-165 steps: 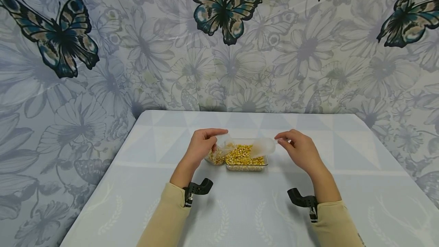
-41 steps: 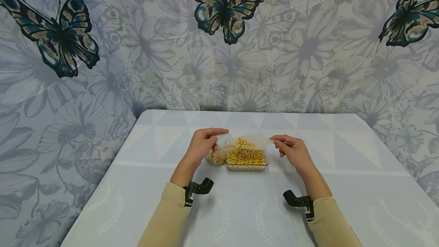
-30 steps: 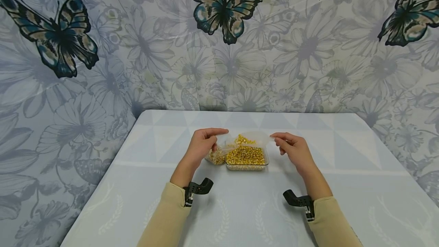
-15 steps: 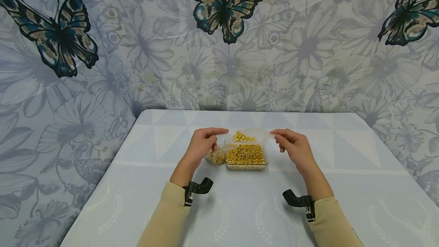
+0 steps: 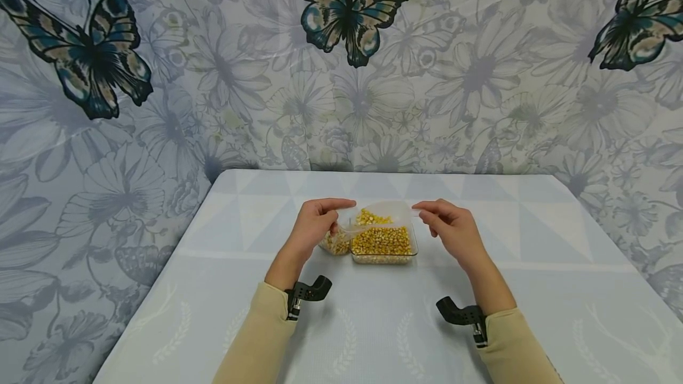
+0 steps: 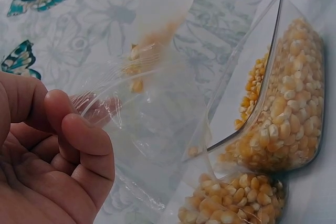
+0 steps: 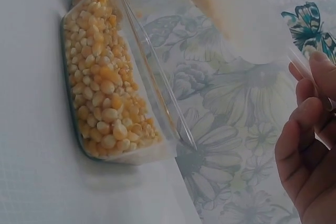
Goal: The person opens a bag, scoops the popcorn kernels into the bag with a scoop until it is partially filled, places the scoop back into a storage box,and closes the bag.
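Observation:
My left hand (image 5: pixel 315 227) pinches the top edge of a clear zip bag (image 6: pixel 152 108) between thumb and fingers, its index finger straight in the head view. Corn kernels (image 6: pixel 231 198) fill the bag's lower part, beside a clear rectangular container (image 5: pixel 383 259) that holds many more. Between the thumb and fingers of my right hand (image 5: pixel 452 229) is the handle of a frosted, see-through scoop (image 7: pixel 249 32). A small heap of kernels (image 5: pixel 373 216) lies at the scoop's left end, which overlaps the bag's mouth in the left wrist view.
Bag and container stand on a pale patterned table (image 5: pixel 373 325), whose far edge meets a wall (image 5: pixel 453 111) with flowers and butterflies. Each wrist bears a black camera mount (image 5: pixel 312 289).
Earlier the scoop was tilted over the container; then it rose with kernels in it. Over the last half second my right hand and scoop have shifted left toward the bag. My left hand stays put.

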Motion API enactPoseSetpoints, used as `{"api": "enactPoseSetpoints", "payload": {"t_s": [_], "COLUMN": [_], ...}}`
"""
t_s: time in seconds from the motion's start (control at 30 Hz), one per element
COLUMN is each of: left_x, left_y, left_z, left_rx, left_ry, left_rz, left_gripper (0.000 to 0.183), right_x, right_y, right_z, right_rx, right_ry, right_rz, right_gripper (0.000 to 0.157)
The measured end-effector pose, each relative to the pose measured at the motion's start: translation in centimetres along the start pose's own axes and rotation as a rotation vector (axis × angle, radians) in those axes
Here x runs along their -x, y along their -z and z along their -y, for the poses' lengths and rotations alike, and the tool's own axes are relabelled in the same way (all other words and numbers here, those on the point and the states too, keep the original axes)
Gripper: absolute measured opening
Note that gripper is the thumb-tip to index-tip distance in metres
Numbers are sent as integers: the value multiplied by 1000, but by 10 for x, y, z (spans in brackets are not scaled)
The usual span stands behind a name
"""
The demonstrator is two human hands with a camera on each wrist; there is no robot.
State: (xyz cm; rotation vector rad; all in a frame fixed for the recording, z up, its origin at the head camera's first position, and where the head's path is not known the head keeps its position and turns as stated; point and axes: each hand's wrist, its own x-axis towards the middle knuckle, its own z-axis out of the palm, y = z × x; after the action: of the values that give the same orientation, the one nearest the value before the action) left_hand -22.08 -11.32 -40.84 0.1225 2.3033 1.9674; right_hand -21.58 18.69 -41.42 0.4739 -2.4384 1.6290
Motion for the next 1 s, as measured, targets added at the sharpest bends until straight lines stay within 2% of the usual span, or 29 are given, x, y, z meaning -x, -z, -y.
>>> {"api": "enactPoseSetpoints", "payload": {"t_s": [0.3, 0.7, 1.0], "left_x": [0, 0, 0], "left_y": [0, 0, 0], "left_z": [0, 1, 2], "left_rx": [4, 8, 8], "left_ry": [-6, -4, -12], "left_rz": [4, 9, 15], "left_gripper": [41, 42, 41], "right_x": [1, 5, 7], "right_y": [-4, -10, -12], "right_z": [8, 20, 24], "right_rx": [104, 174, 223], "right_ry": [81, 225, 288], "right_rz": [-19, -63, -101], "right_gripper": [20, 19, 20]}}
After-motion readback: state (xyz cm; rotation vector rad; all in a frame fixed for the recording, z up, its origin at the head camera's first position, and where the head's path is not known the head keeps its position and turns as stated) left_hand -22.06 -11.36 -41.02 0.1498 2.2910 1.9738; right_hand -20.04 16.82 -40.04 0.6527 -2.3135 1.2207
